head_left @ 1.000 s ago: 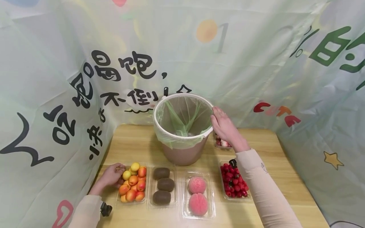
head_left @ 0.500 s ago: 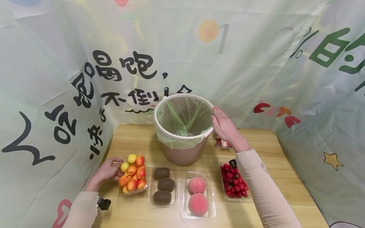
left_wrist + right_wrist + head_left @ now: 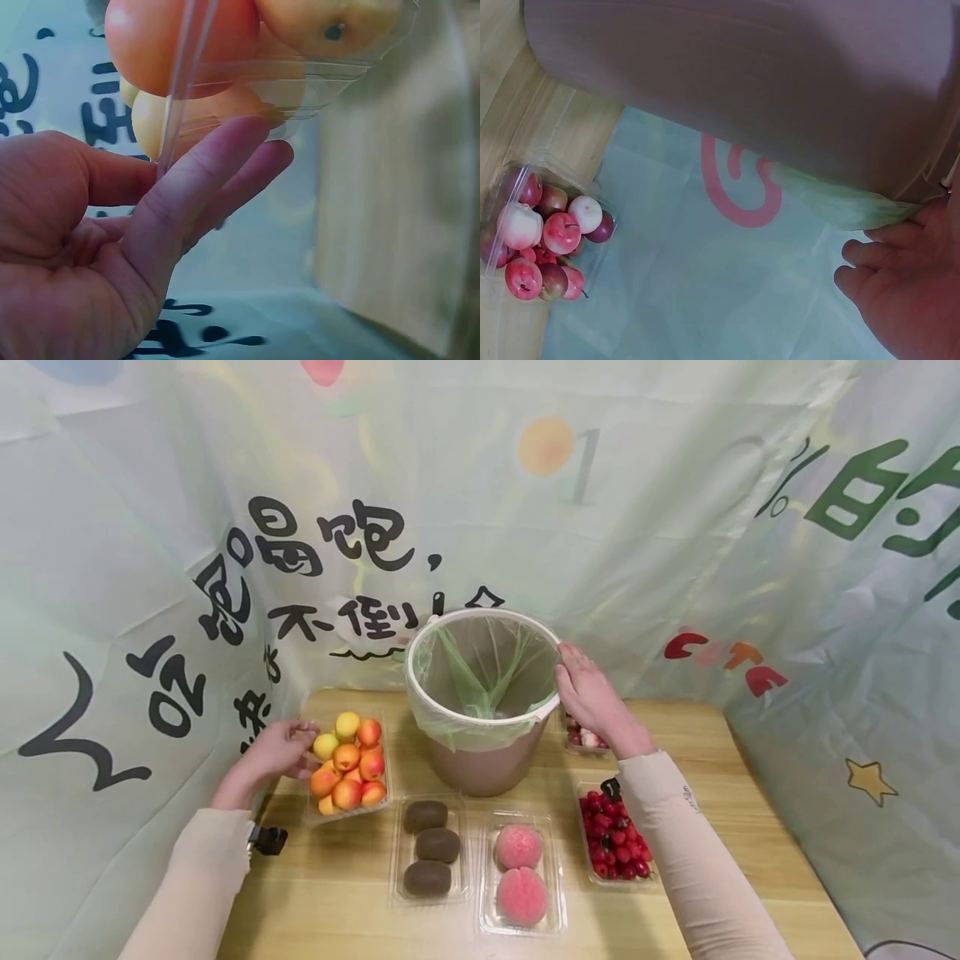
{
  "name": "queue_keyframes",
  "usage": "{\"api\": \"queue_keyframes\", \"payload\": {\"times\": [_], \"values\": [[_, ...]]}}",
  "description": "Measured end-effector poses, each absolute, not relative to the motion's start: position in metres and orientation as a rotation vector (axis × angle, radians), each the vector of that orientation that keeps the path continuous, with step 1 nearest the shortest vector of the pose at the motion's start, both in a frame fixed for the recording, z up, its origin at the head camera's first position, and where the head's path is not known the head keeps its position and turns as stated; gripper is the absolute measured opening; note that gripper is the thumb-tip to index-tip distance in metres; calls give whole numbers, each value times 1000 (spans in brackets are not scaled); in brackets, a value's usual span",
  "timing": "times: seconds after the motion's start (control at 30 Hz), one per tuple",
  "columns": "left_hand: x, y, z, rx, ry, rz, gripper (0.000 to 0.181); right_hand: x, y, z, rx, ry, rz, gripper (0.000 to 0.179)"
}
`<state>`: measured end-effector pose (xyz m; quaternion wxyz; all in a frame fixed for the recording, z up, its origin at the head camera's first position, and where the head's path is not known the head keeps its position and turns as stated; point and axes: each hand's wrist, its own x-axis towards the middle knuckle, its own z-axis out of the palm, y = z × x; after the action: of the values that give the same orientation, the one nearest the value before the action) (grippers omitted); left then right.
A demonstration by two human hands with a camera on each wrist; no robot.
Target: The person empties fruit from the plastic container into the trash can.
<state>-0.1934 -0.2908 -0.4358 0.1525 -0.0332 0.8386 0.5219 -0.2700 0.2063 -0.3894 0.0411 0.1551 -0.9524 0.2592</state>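
My left hand (image 3: 273, 750) pinches the left rim of a clear plastic box (image 3: 351, 814) filled with orange and yellow apricot-like fruit (image 3: 347, 757). In the left wrist view the thumb lies on one side of the box wall and the fingers (image 3: 202, 176) on the other, under the fruit. A brown-grey trash can (image 3: 487, 768) with a white rim and a green bag (image 3: 450, 739) stands at the back middle. My right hand (image 3: 592, 689) rests against its right rim, fingers extended. The right wrist view shows several fingertips (image 3: 851, 253) beside the bag's hanging edge.
Boxes of brown kiwis (image 3: 437, 843), pink peaches (image 3: 521, 893) and red cherry-like fruit (image 3: 618, 839) stand along the front of the wooden table (image 3: 750, 860). A box of small plum-like fruit (image 3: 555, 247) lies behind my right forearm. Printed cloth walls (image 3: 637, 568) enclose the table.
My left hand has raised the box of orange and yellow fruit and moved it toward the back, away from the kiwi box. The right hand and the trash can stay where they were.
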Motion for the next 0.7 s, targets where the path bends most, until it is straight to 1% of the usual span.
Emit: {"api": "queue_keyframes", "payload": {"times": [0.3,0.7], "values": [[-216,-294,-396,-109,2470,1498,47,-271,205,-391,473,-2918,789,63],[-243,-293,-349,-112,2480,1501,51,-271,206,-388,476,-2916,758,61]]}}
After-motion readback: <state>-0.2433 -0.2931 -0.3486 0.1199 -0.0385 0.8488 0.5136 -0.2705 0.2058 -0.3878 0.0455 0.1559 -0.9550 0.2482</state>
